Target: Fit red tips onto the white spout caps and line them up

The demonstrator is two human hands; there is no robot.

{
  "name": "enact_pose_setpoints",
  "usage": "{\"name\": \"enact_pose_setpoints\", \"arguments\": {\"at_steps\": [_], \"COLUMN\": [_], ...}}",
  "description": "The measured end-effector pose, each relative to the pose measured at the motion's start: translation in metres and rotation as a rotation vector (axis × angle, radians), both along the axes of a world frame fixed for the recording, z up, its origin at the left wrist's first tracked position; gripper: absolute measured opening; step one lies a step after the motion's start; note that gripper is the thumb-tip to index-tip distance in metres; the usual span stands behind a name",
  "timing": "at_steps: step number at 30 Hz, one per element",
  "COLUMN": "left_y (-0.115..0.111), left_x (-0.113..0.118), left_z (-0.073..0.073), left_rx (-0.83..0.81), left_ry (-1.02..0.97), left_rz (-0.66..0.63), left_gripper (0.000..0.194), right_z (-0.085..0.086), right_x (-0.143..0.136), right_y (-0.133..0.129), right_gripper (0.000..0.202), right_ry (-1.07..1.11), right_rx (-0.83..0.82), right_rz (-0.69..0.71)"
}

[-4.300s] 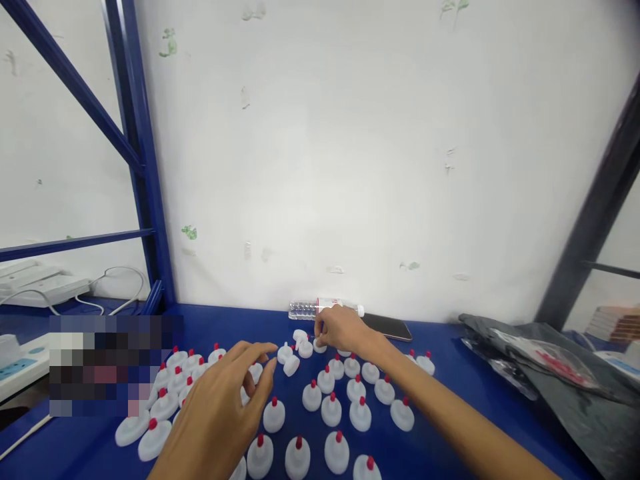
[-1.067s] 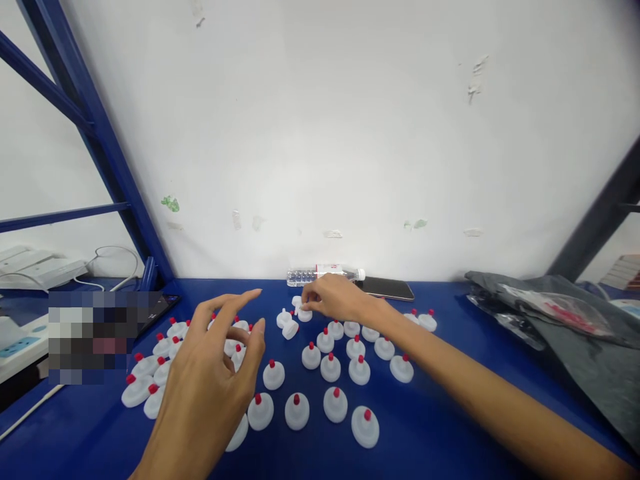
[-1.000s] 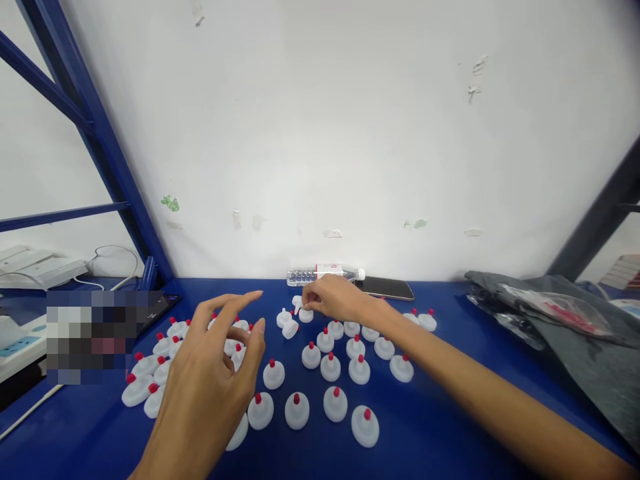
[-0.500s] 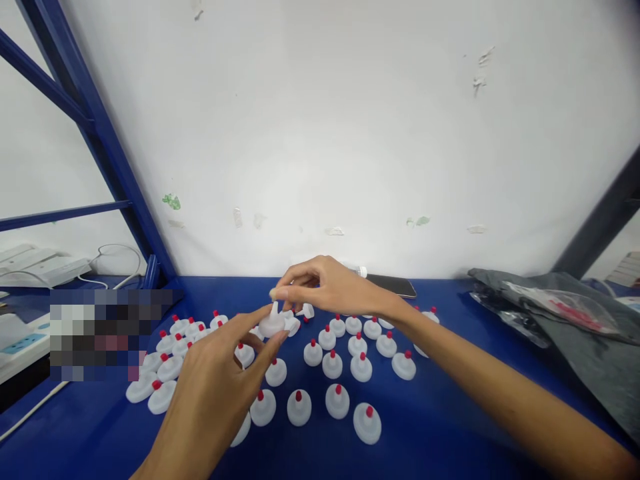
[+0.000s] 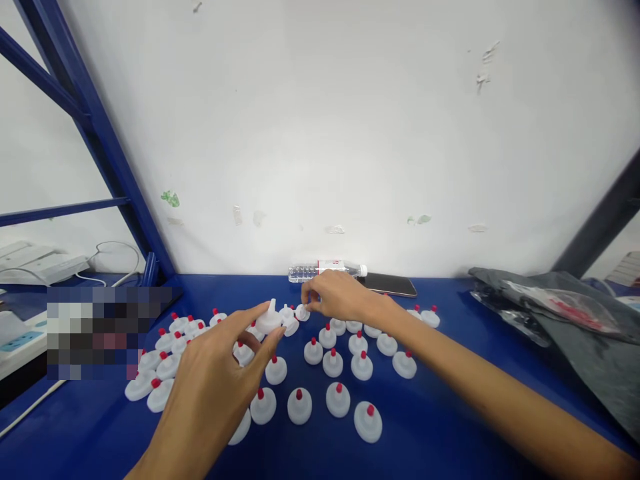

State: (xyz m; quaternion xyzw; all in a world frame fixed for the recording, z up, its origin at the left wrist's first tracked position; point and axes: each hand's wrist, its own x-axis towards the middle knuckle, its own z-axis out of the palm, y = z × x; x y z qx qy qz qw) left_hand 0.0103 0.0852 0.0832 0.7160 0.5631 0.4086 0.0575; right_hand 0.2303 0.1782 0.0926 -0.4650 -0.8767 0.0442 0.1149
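My left hand (image 5: 225, 360) pinches a white plastic nozzle cap (image 5: 270, 321) between thumb and fingers. Its wide base is down and its bare spout points up. My right hand (image 5: 335, 293) is farther back, with curled fingertips at the edge of another white cap (image 5: 302, 312). Whatever lies between those fingertips is hidden. A few white caps (image 5: 289, 325) lie close together just beyond the held one. Around both hands stand several white caps with red tips, such as one in front (image 5: 299, 408) and one to the right (image 5: 404, 365).
A clear water bottle (image 5: 303, 273) lies along the wall, with a dark phone (image 5: 393, 285) beside it. Grey plastic bags (image 5: 560, 327) cover the right side. At left are a power strip (image 5: 23, 347), cables and a blue metal frame (image 5: 107, 153).
My right hand has moved from the held cap's spout back and to the right, down to the loose caps. The bottle now shows more. My left hand keeps its cap almost in place.
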Motion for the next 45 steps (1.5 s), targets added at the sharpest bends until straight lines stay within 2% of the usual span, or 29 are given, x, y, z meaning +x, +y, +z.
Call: {"name": "enact_pose_setpoints", "arguments": {"at_steps": [3,9,12,20,29,35,39,45], "left_y": [-0.001,0.002,0.002,0.002,0.002,0.003,0.003,0.003], "left_x": [0.0,-0.001,0.0,-0.003,-0.003,0.001,0.001,-0.003], "left_z": [0.001,-0.001,0.0,-0.001,-0.002,0.001,0.001,-0.002], "left_rx": [-0.008,-0.001,-0.017,-0.019,-0.038,-0.021,-0.029,-0.055], "left_ry": [-0.001,0.015,0.018,0.045,0.038,0.019,0.028,0.03], "left_rz": [-0.005,-0.02,-0.012,-0.019,-0.02,-0.018,-0.018,-0.028], "left_gripper": [0.045,0.046,0.045,0.045,0.047,0.047,0.047,0.05], "right_z": [0.001,-0.002,-0.005,-0.015,-0.009,0.0,-0.006,-0.017], "right_x": [-0.004,-0.005,-0.007,-0.015,-0.011,-0.004,-0.003,0.006], "right_y": [-0.003,-0.005,-0.005,-0.003,-0.001,-0.006,-0.001,0.01], "right_gripper": [0.021,0.02,0.025,0.012,0.008,0.018,0.014,0.022], "right_ry": [-0.014,-0.098,-0.125,-0.145,-0.143,-0.113,-0.108,-0.072], "right_rx": [-0.012,0.066,0.089,0.034,-0.032,-0.011,-0.017,0.024], "right_rz": [0.061,-0.002,0.019,0.059,0.016,-0.066,-0.081,-0.094]}}
